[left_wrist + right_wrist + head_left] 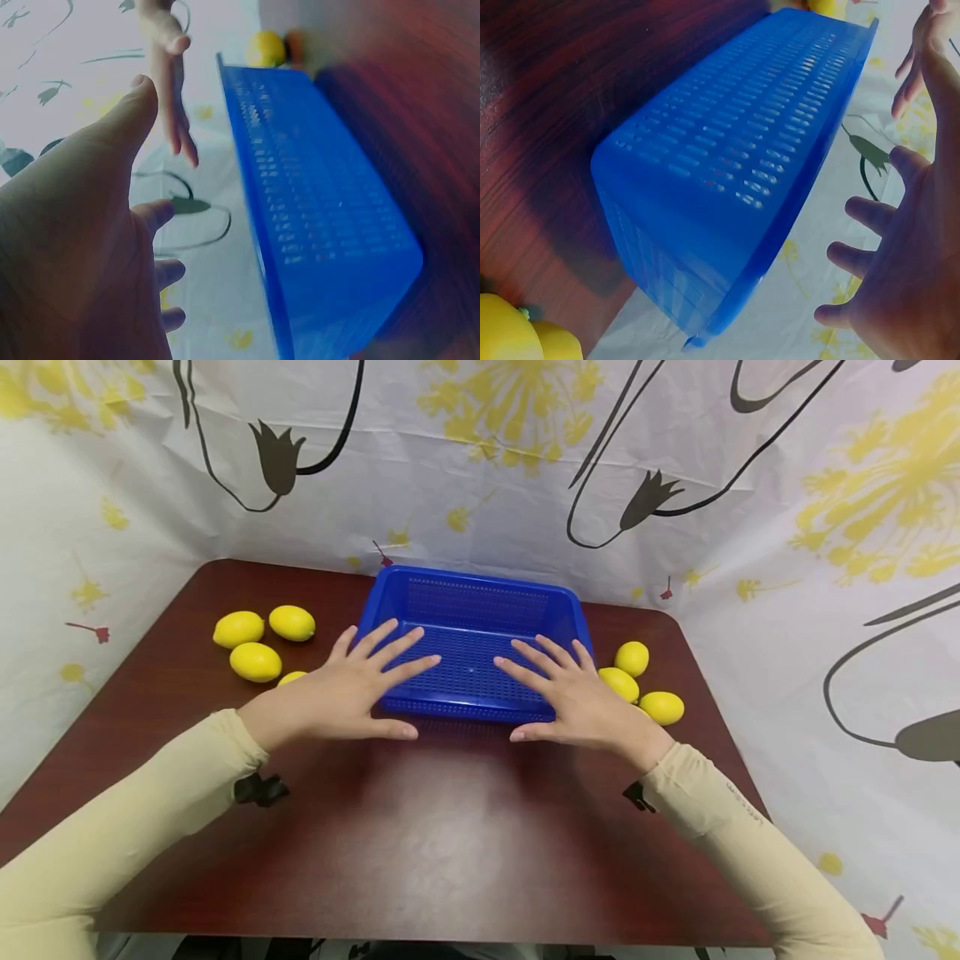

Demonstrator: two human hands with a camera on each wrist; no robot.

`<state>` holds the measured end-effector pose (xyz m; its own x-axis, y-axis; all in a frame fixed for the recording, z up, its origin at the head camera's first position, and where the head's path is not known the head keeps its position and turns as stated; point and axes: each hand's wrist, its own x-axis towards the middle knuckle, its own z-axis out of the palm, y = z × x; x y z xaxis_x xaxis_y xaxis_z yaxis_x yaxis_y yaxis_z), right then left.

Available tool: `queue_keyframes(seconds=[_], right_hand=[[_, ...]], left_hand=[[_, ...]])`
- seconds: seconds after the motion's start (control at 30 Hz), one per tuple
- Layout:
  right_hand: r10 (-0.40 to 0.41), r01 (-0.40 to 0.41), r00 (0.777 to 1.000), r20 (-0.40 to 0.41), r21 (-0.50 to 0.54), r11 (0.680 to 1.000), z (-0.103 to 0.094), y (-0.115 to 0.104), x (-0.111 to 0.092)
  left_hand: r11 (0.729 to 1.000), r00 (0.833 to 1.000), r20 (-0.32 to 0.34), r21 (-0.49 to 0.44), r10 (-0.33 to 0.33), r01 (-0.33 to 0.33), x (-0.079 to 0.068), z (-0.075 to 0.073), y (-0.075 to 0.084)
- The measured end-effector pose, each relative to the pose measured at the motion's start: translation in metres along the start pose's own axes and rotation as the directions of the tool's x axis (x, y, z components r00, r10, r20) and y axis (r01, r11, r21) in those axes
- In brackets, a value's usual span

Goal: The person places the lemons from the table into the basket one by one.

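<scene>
A blue plastic basket [472, 706] with perforated walls stands at the back middle of the table, with nothing inside it. My left hand [341, 689] hovers above its left front corner, fingers spread and straight. Over the right front corner my right hand [577, 697] is held the same way, palm down. Both wrist views show the hands apart from the basket rim, holding nothing. Several yellow lemons [256, 662] lie left of the basket, one partly hidden by the left hand. More lemons [662, 707] lie to the right, partly covered by the right hand.
The dark red-brown wooden table [450, 835] reaches forward to a white patterned cloth [480, 493] hanging behind and beside it. The basket's far side stands near the cloth. Small black devices [261, 790] are strapped under both wrists.
</scene>
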<state>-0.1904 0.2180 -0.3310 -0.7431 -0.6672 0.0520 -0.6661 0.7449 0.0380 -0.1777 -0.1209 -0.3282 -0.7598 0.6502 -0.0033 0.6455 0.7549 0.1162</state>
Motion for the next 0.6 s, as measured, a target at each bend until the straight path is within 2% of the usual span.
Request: queue_keyframes(seconds=[0.33,0.6], right_hand=[[0.030,-0.031,0.998,-0.057,-0.006,1.000,-0.009,0.016,-0.009],[0.068,-0.063,0.994,-0.088,0.057,0.996,-0.011,0.029,-0.019]], left_hand=[[0.996,0.994,-0.071,-0.045,-0.083,0.080,-0.019,-0.013,-0.026],[0.983,0.981,-0.098,-0.102,-0.166,0.156,-0.034,-0.008,-0.048]])
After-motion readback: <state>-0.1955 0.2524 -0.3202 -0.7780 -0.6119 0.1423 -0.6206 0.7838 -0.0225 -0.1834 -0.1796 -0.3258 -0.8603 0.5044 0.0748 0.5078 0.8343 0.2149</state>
